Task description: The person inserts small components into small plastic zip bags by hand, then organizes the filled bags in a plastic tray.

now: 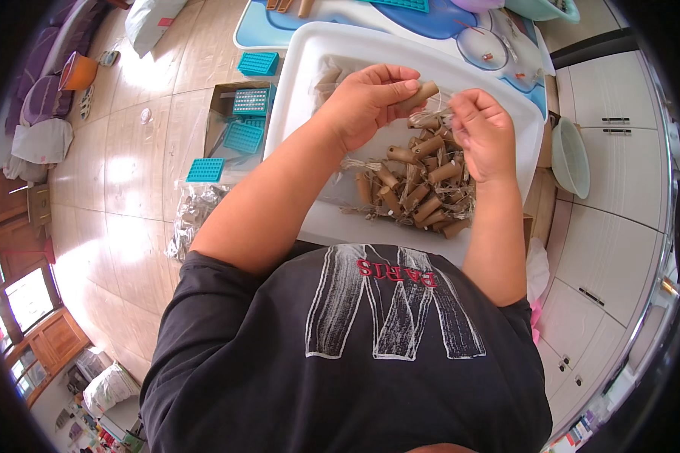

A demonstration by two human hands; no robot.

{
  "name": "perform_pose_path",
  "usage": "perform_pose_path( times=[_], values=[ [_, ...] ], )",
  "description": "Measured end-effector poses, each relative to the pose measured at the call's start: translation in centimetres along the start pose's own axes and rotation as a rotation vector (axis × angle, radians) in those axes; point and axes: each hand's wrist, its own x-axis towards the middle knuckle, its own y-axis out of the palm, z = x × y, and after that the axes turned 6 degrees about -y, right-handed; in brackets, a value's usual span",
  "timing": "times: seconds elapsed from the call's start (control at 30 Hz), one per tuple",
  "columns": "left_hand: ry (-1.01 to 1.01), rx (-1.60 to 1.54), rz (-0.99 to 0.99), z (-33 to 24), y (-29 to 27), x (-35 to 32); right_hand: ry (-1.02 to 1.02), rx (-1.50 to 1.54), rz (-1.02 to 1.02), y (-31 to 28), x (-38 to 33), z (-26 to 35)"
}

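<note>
My left hand (374,98) pinches a short brown cardboard tube (425,93) between thumb and fingers, above a large white plastic tub (298,57). Close by on its right, my right hand (482,128) has its fingertips pressed together on pale thin string (437,115). The string runs near the tube's right end; whether it is fixed to the tube I cannot tell. Below both hands, a heap of similar brown tubes (428,172) with tangled pale strings lies in the tub. More tubes in clear plastic (329,78) are partly hidden behind my left hand.
Left of the tub stand a cardboard box (213,113) with teal perforated blocks, another teal block (205,170) and a clear bag of silvery pieces (193,215). A blue-and-white table (261,30) holds a round clear dish (485,50). White cabinets (612,158) line the right.
</note>
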Motion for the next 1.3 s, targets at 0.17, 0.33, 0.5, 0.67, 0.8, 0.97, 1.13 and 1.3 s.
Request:
perform_pose_path(
  times=[0.17, 0.33, 0.5, 0.67, 0.8, 0.97, 1.13, 1.3],
  values=[
    [0.245, 0.430, -0.109, 0.0, 0.1, 0.0, -0.057, -0.221, 0.068, 1.4, -0.3, -0.1],
    [0.462, 0.628, -0.113, 0.6, 1.0, -0.6, -0.061, -0.240, 0.066, 0.9, -0.3, -0.3],
    [0.422, 0.626, -0.167, 0.4, 0.9, -0.6, -0.231, -0.292, -0.006, 1.1, -0.6, -0.1],
    [0.528, 0.754, -0.151, 0.3, 1.1, -1.1, -0.303, -0.310, -0.001, 1.3, -0.6, -0.2],
    [0.534, 0.736, -0.140, 0.7, 1.6, -1.3, -0.278, -0.288, 0.002, 1.2, -0.5, -0.2],
    [0.554, 0.607, -0.258, 1.0, 1.2, 0.0, -0.244, 0.081, -0.285, -1.2, 0.9, -0.2],
    [0.319, 0.984, -0.476, 1.0, 0.0, 1.9, -0.411, 0.122, -0.389, -2.5, 0.9, 1.8],
    [-0.062, 1.368, -0.409, 1.4, 1.4, 5.0, -0.403, 0.174, -0.380, -2.3, 0.7, 1.8]
  ],
)
